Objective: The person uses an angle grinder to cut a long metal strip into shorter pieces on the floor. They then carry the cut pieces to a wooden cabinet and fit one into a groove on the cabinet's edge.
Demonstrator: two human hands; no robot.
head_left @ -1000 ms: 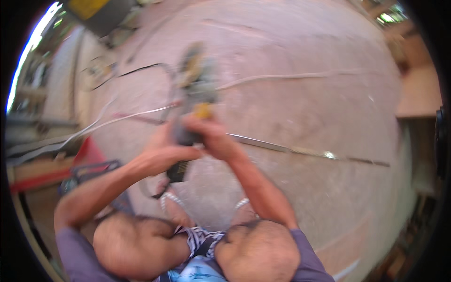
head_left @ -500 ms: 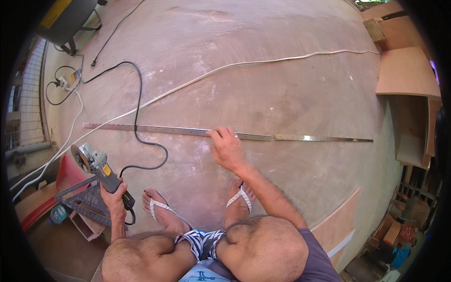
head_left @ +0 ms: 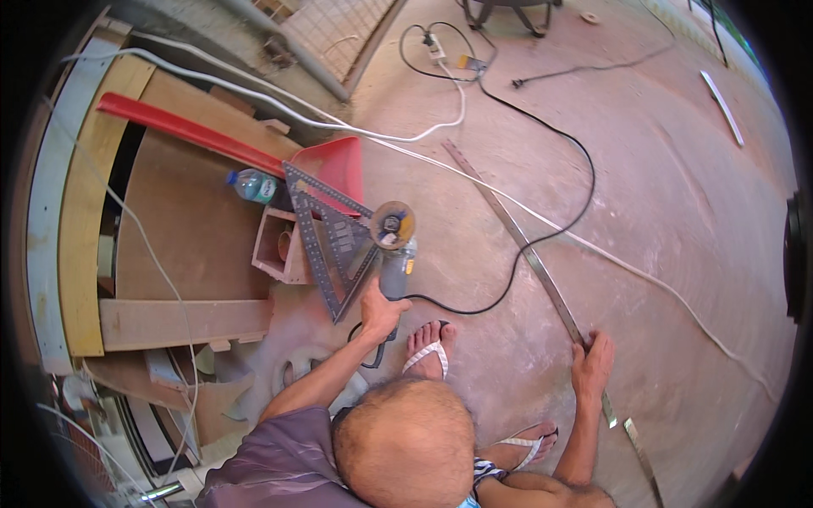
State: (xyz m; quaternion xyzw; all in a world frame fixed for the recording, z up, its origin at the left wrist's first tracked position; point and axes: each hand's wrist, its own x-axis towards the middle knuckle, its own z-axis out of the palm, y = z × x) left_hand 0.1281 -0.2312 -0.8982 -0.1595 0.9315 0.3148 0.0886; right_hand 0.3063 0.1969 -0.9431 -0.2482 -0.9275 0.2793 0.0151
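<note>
- Angle grinder [head_left: 397, 269] now sits nearer mid-view, my head turned left.
- My left hand [head_left: 381, 311] grips it beside the black triangular square [head_left: 343, 235].
- My right hand [head_left: 591, 372] touches the metal strip [head_left: 555, 293] on the floor [head_left: 677, 229]; whether it grips, I cannot tell.

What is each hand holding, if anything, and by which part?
Left hand: angle grinder, by the rear of its body. Right hand: touching the metal strip near its nearer end; grip unclear.
</note>
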